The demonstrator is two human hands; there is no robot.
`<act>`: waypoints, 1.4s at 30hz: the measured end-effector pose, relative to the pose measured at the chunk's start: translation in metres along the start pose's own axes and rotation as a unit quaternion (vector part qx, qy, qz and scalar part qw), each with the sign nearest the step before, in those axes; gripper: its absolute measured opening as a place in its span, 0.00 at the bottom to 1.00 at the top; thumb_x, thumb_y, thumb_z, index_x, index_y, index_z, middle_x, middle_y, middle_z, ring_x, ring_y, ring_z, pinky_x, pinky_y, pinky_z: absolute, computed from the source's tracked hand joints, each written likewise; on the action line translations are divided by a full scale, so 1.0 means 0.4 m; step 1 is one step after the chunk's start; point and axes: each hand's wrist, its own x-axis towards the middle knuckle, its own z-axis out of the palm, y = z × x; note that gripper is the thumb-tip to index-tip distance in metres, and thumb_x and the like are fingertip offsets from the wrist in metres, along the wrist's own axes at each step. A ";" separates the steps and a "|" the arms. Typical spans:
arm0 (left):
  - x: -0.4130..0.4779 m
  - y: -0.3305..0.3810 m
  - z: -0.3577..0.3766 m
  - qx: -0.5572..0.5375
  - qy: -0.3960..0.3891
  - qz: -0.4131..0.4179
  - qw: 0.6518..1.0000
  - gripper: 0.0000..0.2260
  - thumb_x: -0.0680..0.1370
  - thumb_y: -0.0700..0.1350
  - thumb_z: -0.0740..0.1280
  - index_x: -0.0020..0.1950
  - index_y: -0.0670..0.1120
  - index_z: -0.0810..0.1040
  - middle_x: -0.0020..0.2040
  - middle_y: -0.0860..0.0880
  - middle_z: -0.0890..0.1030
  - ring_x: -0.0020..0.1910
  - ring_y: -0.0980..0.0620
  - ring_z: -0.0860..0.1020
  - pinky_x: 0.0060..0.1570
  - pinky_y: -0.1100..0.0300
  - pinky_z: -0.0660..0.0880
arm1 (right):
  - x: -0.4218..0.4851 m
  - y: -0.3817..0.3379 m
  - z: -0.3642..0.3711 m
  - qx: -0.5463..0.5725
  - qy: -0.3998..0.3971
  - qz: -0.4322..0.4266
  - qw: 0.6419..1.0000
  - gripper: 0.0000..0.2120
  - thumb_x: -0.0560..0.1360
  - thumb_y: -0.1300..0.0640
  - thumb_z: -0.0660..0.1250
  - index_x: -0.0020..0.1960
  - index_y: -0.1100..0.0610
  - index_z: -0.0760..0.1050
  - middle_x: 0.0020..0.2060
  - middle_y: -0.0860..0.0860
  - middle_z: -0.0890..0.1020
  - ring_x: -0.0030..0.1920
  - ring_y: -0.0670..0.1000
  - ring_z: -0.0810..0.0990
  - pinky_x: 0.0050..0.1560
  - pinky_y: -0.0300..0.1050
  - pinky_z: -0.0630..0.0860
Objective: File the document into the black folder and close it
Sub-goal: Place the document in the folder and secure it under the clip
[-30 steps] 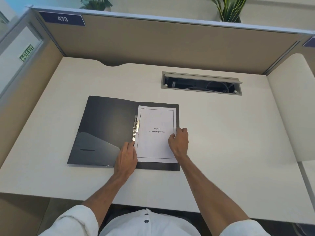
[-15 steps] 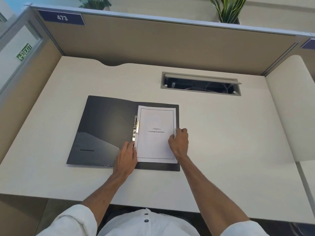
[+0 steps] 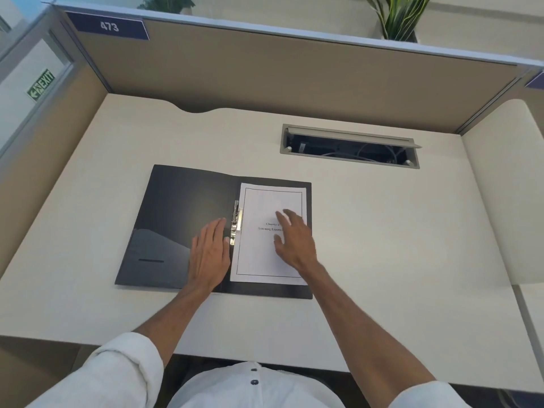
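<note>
— So, where does the black folder (image 3: 188, 225) sit?
— Lying open and flat on the cream desk (image 3: 382, 245), a bit left of the middle and close to the near edge. Its left flap carries an inner pocket toward the near left corner of the folder.
— And the document (image 3: 265, 260)?
— On the right flap, squared up, its left margin against the metal clip (image 3: 236, 222) that runs along the spine. Printed side up, with a thin border and a short title at the centre, partly covered by fingers.
— What is the left hand (image 3: 209, 256) doing?
— It lies palm down with fingers straight and together, on the left flap just beside the clip. It grips nothing.
— The right hand (image 3: 294, 240)?
— Spread loosely over the middle of the page, fingers apart and relaxed; whether the fingertips press the paper or float just above it, I cannot tell. It grasps nothing either.
— Anything else on the desk?
— A cable hatch (image 3: 350, 145) set into the far right part of the top, its lid propped open with wires showing inside. Brown partitions stand along the far and left edges, with a plate reading 473 (image 3: 109, 26) at the far left corner
</note>
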 end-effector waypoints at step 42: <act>0.251 0.010 -0.093 -0.008 -0.072 0.094 0.993 0.06 0.88 0.44 0.63 0.63 0.48 0.78 0.59 0.49 0.86 0.57 0.45 0.82 0.57 0.44 0.82 | 0.023 -0.041 0.051 -0.057 -0.110 -0.003 0.992 0.35 0.90 0.47 0.59 0.91 0.48 0.46 0.90 0.51 0.40 0.91 0.55 0.43 0.91 0.58 0.50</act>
